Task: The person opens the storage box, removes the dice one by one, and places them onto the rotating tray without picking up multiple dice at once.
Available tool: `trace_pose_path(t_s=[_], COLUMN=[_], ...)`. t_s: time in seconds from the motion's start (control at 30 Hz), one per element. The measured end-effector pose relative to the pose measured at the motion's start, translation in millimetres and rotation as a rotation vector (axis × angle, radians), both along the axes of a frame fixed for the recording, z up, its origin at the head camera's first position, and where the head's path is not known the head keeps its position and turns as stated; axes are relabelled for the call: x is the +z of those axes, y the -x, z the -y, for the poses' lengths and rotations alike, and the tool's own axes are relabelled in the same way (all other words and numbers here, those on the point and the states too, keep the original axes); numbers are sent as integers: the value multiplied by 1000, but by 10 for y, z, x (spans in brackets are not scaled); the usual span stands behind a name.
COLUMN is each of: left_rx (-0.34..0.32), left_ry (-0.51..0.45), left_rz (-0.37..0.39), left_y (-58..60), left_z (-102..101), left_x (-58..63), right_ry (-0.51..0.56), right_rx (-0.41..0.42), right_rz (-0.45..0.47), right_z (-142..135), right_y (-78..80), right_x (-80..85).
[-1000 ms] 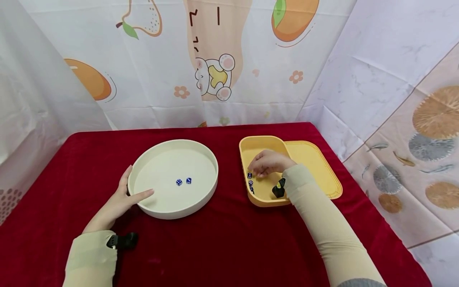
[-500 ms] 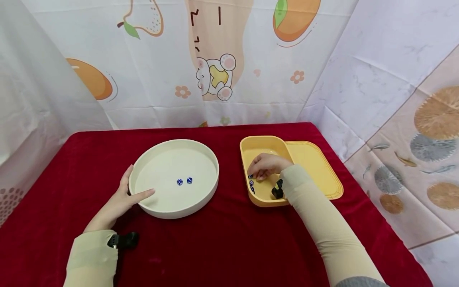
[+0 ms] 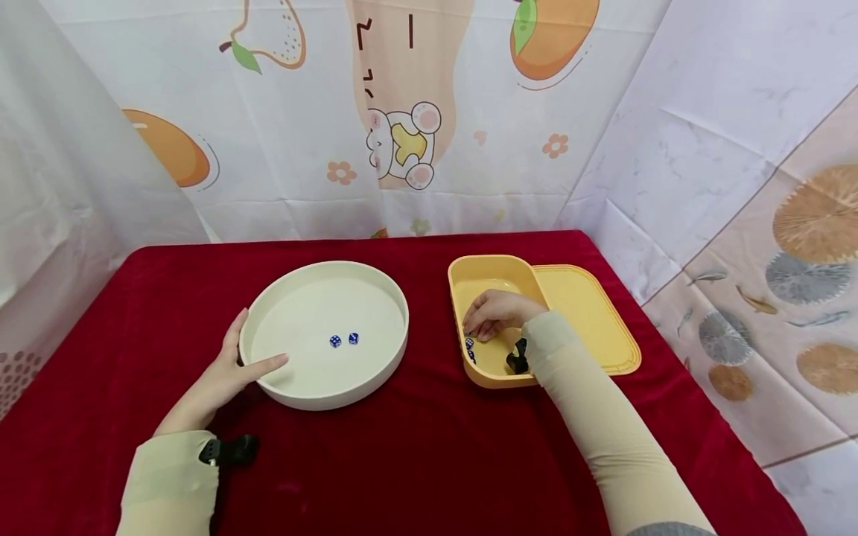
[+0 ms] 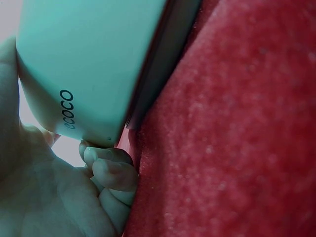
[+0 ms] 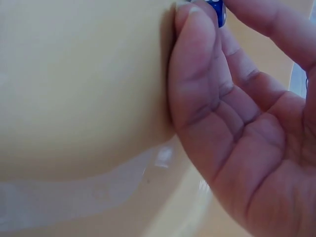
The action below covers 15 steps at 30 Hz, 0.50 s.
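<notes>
My left hand [image 3: 217,383] grips the near-left rim of a round white tray [image 3: 315,301], thumb over the inside and fingers outside. In the left wrist view, its curled fingers lie against the tray's outer wall [image 4: 94,64]. Two blue dice with white pips, a left die [image 3: 335,341] and a right die [image 3: 353,338], lie in the tray. Inside a yellow box [image 3: 491,361], my right hand [image 3: 503,311] pinches a blue die [image 5: 220,13], mostly hidden by the fingers. More blue dice [image 3: 469,344] line the box's left wall, just below the fingertips.
A yellow lid [image 3: 590,320] lies flat against the box's right side. A red cloth [image 3: 402,461] covers the table, and a printed curtain [image 3: 482,193] hangs behind it. Black wrist cameras sit at both sleeves; the right camera [image 3: 518,357] hangs within the box.
My right hand has lowered slightly toward the left wall of the box, and its fingers have closed on a die there. The left hand and tray stay put.
</notes>
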<state>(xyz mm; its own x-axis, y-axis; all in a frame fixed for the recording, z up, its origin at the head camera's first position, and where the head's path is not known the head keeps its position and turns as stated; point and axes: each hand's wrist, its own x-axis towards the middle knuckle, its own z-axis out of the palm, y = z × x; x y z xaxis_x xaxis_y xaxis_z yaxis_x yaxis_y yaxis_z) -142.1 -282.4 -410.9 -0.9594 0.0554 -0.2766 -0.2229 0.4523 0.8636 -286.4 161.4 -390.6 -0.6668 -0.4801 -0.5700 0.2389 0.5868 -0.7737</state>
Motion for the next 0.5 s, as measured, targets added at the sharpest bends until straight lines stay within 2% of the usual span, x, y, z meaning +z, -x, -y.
trace_pose_path(t_s=[0.5], left_rx=[2], left_ry=[2], left_rz=[3], left_y=[-2], left_z=[0], left_x=[-6], right_ry=[4], right_rx=[-3], right_rz=[-16], right_z=[-1], right_y=[1], right_x=[-12])
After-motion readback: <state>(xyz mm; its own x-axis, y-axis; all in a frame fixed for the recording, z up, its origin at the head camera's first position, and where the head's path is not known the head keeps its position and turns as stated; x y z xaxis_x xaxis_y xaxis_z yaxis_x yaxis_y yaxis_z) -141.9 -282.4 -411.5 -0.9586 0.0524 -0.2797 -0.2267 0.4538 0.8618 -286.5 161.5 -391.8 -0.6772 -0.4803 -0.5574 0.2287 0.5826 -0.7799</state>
